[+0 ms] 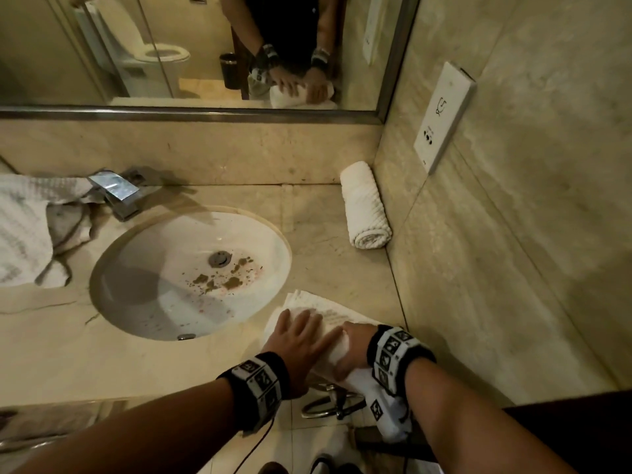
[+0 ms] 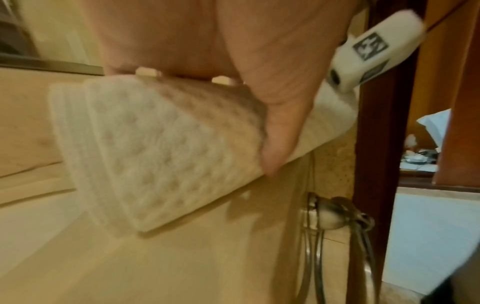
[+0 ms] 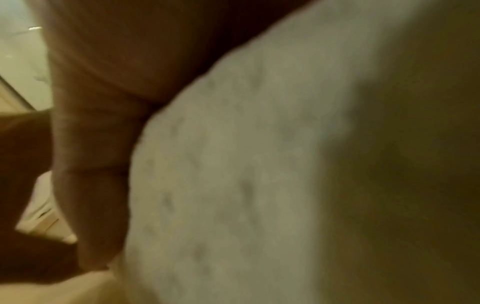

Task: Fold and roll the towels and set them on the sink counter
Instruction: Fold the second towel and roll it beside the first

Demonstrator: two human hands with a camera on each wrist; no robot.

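Note:
A white waffle-textured towel (image 1: 321, 309) lies partly rolled at the front right corner of the sink counter (image 1: 318, 227). My left hand (image 1: 301, 331) lies flat on it with straight fingers, pressing the roll. In the left wrist view the towel (image 2: 161, 148) shows its folded layers under my left hand (image 2: 207, 41), thumb down its near side. My right hand (image 1: 347, 350) curls over the roll's right end; the right wrist view shows the towel (image 3: 233, 164) under my right hand (image 3: 103, 82). A finished rolled towel (image 1: 366, 206) lies at the back right against the wall.
The sink basin (image 1: 191, 271), speckled with brown debris, sits left of the towel, with the faucet (image 1: 116, 193) behind it. A crumpled towel (image 1: 27, 227) covers the counter's left end. The tiled wall (image 1: 478, 234) bounds the right. A towel ring (image 1: 331, 405) hangs below the counter edge.

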